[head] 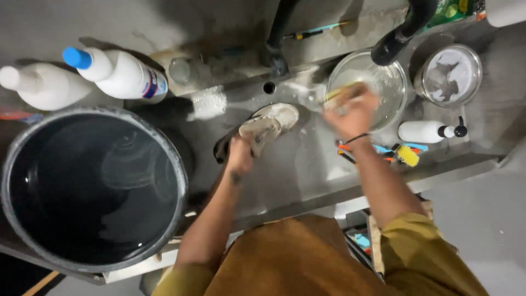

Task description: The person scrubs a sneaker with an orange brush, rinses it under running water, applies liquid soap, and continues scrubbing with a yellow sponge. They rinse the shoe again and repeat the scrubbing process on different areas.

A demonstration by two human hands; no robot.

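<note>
My left hand (239,154) grips a soapy sandal (269,124) by its strap over the grey sink (307,170). The sandal's sole is pale with foam. My right hand (353,112) is blurred with motion and holds a yellowish scrubbing brush (341,94) just right of the sandal, in front of a clear glass bowl (383,77). A thin dark band circles my right wrist.
A large dark bucket of water (90,186) stands at the left. Two white bottles (118,74) lie behind it. A round metal container (450,74), a white pump bottle (430,131), toothbrushes (402,153) and a black tap (276,33) surround the sink.
</note>
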